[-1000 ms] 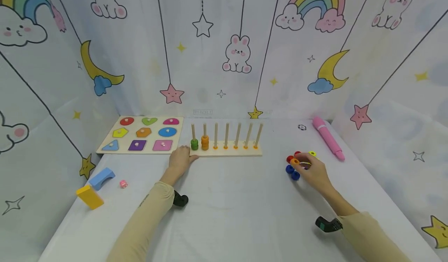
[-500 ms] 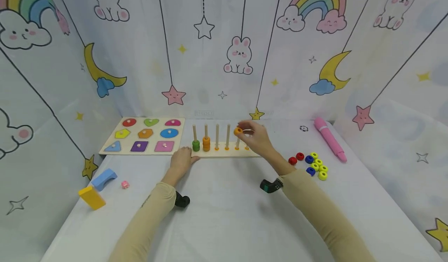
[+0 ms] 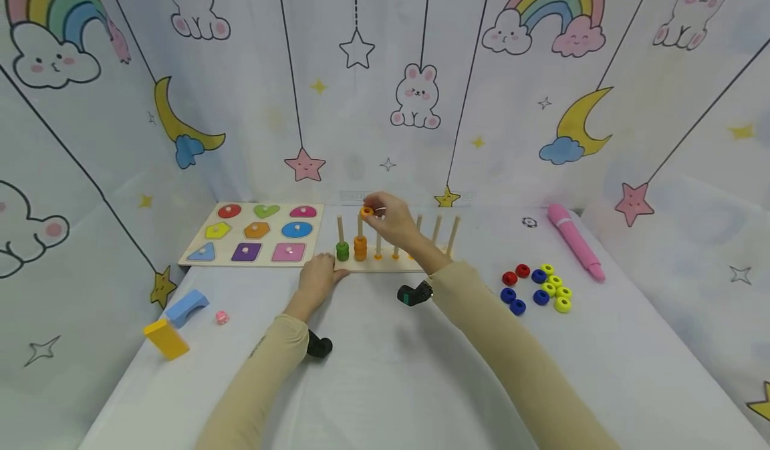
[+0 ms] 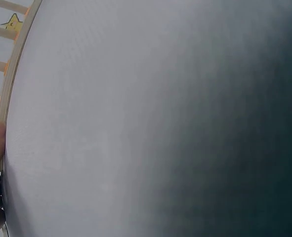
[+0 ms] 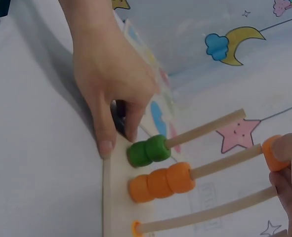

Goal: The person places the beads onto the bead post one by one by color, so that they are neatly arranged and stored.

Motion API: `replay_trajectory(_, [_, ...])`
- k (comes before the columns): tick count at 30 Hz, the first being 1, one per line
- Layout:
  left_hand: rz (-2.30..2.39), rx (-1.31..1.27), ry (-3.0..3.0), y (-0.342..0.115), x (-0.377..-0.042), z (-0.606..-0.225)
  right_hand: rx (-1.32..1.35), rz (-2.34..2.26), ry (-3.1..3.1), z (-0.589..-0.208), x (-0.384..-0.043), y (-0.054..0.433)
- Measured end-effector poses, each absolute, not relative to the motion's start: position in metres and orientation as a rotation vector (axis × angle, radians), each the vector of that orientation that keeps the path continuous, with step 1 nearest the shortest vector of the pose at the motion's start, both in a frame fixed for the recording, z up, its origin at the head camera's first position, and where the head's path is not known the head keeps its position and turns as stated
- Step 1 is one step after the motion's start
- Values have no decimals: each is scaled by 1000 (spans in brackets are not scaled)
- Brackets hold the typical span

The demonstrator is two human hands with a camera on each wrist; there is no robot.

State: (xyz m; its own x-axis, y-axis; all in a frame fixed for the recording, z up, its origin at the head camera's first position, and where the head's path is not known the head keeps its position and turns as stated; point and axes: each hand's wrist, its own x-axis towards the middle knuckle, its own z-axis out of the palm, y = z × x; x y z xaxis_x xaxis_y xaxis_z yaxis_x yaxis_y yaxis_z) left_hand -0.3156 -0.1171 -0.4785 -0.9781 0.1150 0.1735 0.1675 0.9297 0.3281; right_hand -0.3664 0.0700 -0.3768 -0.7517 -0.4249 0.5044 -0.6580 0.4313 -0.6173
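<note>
My right hand (image 3: 394,222) pinches an orange bead (image 5: 272,154) between thumb and fingers, right at the tip of the second peg (image 5: 227,162). Whether the peg tip has entered the bead's hole I cannot tell. Lower on that peg sit three orange beads (image 5: 161,182); two green beads (image 5: 148,150) are on the first peg. The wooden peg board (image 3: 385,267) has several more pegs, partly behind my right hand. Its left end is held by my left hand (image 3: 317,278), the thumb along the front edge. The left wrist view catches only fingertips and the board's edge.
Loose blue, red and yellow beads (image 3: 549,288) lie on the table at right, near a pink pen-shaped object (image 3: 575,241). A shape puzzle board (image 3: 231,261) is at back left. Blue (image 3: 186,307) and yellow blocks (image 3: 166,340) and a small pink piece (image 3: 222,317) lie at left.
My right hand has taken the orange bead from the loose beads and carried it left to the second peg's tip. My left hand has stayed on the board's end.
</note>
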Motion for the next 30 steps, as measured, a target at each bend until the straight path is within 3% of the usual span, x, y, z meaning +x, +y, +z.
replay_trajectory(16, [-501, -202, -2938, -115, -314, -475, 889, 1174, -2439, -381, -371, 66])
replay_trajectory(26, [-482, -226, -2922, -116, -314, -477, 850, 1364, -2173, -391, -355, 112])
replay_trajectory(30, [-462, -235, -2919, -116, -314, -478, 826, 1417, -2164, -392, -333, 139])
